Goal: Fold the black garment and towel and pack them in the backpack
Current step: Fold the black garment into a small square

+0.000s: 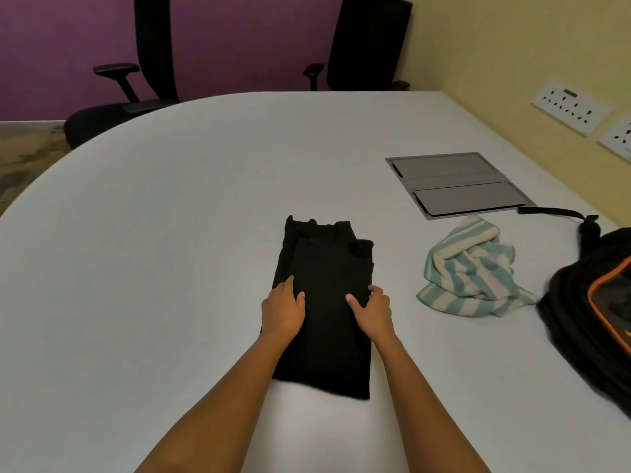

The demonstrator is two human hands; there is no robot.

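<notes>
Backpack [580, 322] beside towel [474, 271], black garment [324, 264] apart

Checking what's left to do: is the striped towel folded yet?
Not folded. The striped towel lies crumpled in a loose heap on the table, between the black garment and the backpack.

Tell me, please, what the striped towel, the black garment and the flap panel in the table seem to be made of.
Striped towel: soft terry-like cloth, probably cotton; it lies thick and rumpled with a matt nap. Black garment: matt cloth, fibre unclear; it holds flat folds. Flap panel: likely brushed metal, grey with a dull sheen.
</notes>
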